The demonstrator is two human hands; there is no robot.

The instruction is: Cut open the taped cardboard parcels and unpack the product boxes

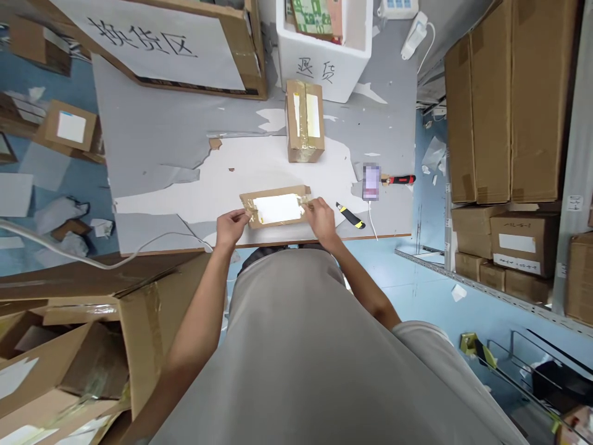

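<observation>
A small flat cardboard box (pixel 278 208) lies near the front edge of the table, slightly tilted to the view. It has a white label on its top and shiny clear tape at both ends. My left hand (pixel 231 227) has its fingertips closed on the taped left end. At the opposite end, my right hand (pixel 321 217) pinches the taped right edge. Whether the fingers grip the tape alone or the cardboard too is hard to tell. A yellow-and-black utility knife (pixel 351 216) lies just right of my right hand.
Behind stands a taped carton (pixel 304 123), before a white foam bin (pixel 324 68) and a large labelled box (pixel 185 49). A phone (pixel 371 182) on a cable and a red-black handled tool (pixel 399 180) lie right. An open carton (pixel 152 334) flanks my left arm.
</observation>
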